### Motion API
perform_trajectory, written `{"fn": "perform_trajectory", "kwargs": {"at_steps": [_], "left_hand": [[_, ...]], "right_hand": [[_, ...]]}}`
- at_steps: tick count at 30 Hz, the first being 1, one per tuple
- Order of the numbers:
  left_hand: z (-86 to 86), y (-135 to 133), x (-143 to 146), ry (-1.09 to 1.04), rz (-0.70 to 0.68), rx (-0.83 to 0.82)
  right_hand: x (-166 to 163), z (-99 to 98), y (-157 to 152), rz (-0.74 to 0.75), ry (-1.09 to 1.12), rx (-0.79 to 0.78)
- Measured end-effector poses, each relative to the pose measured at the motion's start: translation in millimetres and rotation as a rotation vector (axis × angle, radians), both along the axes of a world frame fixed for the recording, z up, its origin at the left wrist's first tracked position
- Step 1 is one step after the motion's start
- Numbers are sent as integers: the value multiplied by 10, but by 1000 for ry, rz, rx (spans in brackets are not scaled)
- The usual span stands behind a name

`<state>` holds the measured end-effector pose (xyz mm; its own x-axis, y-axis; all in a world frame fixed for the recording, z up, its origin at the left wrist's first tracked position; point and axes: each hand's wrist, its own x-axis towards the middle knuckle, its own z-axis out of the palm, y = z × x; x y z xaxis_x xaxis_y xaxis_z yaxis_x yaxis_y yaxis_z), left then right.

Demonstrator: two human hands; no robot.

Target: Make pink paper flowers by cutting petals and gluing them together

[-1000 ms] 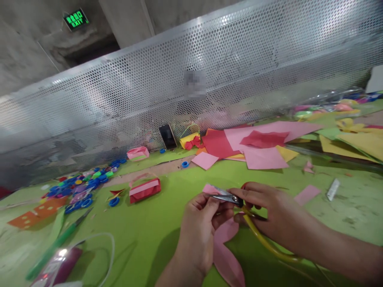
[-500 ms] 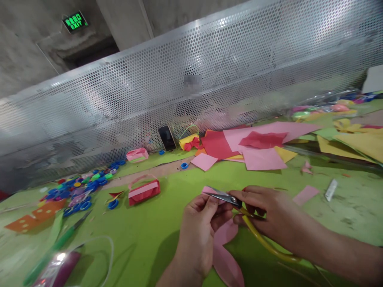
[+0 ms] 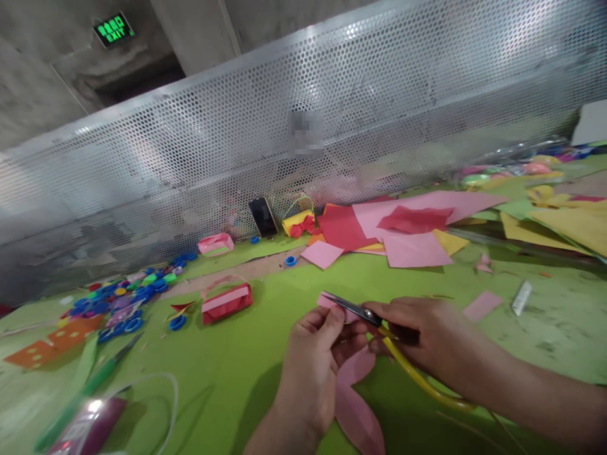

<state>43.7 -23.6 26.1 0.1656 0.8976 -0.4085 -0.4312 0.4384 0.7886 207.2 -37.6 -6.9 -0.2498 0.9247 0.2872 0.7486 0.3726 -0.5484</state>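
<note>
Being thin, the pink paper strip (image 3: 324, 302) can be expected to handle as light and limp, easily creased or torn, though hardly slippery. It is held above the green bench (image 3: 265, 328), clamped between the thumb and fingers of the left hand (image 3: 308, 360), with the blades of the scissors (image 3: 367, 313) laid across it. The stiffer, probably heavier scissors are gripped at the yellow handles by the right hand's (image 3: 427, 328) curled fingers. Paper is best pinched flat, clear of the blades.
</note>
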Motion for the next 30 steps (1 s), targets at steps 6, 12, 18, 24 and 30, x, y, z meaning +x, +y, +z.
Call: {"fn": "perform_trajectory", "kwargs": {"at_steps": [6,12,18,24,30], "left_hand": [[12,-11,-43,72,9,52],[-26,8,-79,30,64,119],[-13,27,-51,36,45,161],[-29,20,-35,69,28,142],[-36,14,-35,51,36,141]], "right_hand": [[1,20,-3,-31,-2,-59],[-16,9,-3,-31,-13,-65],[-54,46,-36,-21,53,-66],[-67,46,-48,-32,56,-65],[-54,24,-36,-19,77,-78]]}}
